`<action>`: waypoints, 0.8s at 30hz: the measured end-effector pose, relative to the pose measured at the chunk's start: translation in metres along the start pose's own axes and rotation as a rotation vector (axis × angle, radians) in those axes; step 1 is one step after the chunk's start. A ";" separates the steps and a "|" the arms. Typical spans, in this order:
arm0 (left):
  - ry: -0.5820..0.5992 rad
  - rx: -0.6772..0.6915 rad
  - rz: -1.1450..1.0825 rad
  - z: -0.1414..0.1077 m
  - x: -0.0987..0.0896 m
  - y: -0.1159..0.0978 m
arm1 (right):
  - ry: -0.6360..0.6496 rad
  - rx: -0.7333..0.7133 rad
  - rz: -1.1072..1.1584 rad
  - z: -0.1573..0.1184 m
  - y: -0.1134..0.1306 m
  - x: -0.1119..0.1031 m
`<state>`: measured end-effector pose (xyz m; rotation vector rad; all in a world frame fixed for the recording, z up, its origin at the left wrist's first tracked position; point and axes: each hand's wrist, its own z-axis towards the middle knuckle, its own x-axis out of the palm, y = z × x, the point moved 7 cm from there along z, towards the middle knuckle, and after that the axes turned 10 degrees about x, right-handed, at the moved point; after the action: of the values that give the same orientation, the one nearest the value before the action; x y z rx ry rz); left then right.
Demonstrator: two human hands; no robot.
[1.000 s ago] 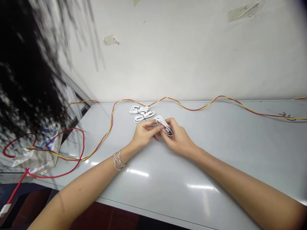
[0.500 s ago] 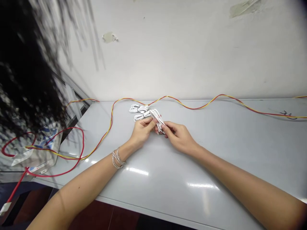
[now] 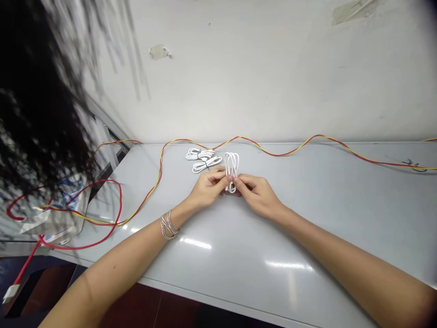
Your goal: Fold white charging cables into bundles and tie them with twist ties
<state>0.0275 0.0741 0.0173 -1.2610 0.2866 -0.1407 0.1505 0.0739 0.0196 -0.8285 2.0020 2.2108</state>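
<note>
A coiled white cable [image 3: 232,161] stands upright between my hands, its loops pointing toward the wall. My left hand [image 3: 208,187] pinches it from the left with thumb and fingers. From the right, my right hand [image 3: 256,193] grips the same coil, the two thumbs nearly meeting at its middle. The fingers behind the coil are partly hidden. Just beyond my left hand lie two more bundled white cables, a farther one [image 3: 195,154] and a nearer one [image 3: 205,164], each bound with a dark tie.
A twisted red and yellow wire [image 3: 262,148] runs along the back of the grey table [image 3: 341,205]. Red cable [image 3: 119,200] loops at the left beside a white and blue plastic bag [image 3: 54,225]. Dark hair hangs at upper left. A wall [image 3: 273,68] rises behind.
The coil between my hands has turned from a slant to upright. My left thumb now presses lower on it, close to my right thumb. The view has shifted slightly.
</note>
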 end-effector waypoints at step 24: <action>-0.420 -0.258 -0.327 -0.007 -0.022 0.023 | -0.355 0.015 -0.433 -0.002 -0.012 -0.008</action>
<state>0.0037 0.0806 -0.0038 -1.5524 -0.2741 -0.1170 0.1627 0.0763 0.0114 -0.7204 1.5080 1.9296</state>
